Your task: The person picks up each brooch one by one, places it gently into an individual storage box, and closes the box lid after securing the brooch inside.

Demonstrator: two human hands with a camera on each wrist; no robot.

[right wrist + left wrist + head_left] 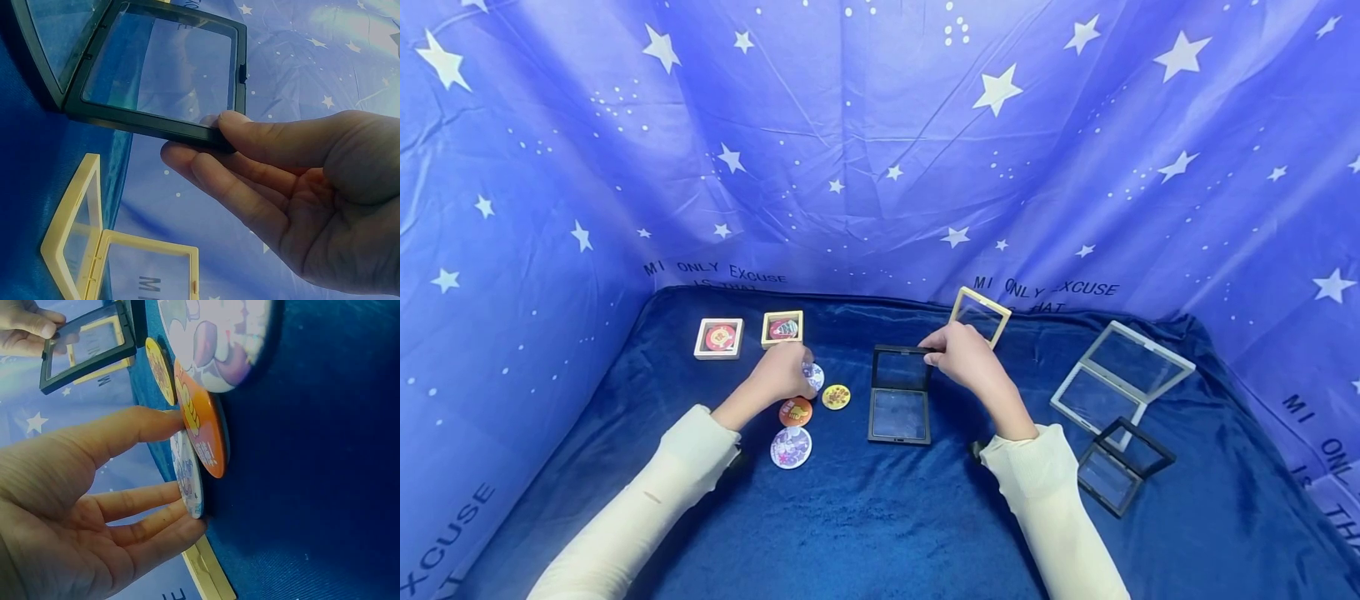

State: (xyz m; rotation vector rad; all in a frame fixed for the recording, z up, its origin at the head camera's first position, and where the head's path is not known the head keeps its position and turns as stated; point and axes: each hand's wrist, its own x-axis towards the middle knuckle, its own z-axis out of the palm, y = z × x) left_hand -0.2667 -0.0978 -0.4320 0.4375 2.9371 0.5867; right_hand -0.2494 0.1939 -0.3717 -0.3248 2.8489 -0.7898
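Observation:
My left hand (779,373) reaches over a white and blue round button badge (187,472). Thumb and fingers pinch its edges, low over the cloth. Beside it lie an orange badge (795,412), a yellow badge (837,397) and a larger purple-and-white badge (791,447). Between my hands stands a black hinged display frame (872,414), unfolded, with clear film in both halves. My right hand (964,360) holds the corner of its raised half, thumb on the film side and fingers behind, as the right wrist view shows.
At the back left lie a white frame (718,356) and a cream frame (766,329), each with a badge inside. Behind my right hand stands an unfolded yellow frame (984,298). An unfolded white frame (1093,367) and a smaller black frame (1084,481) overlap at right on blue cloth (880,517).

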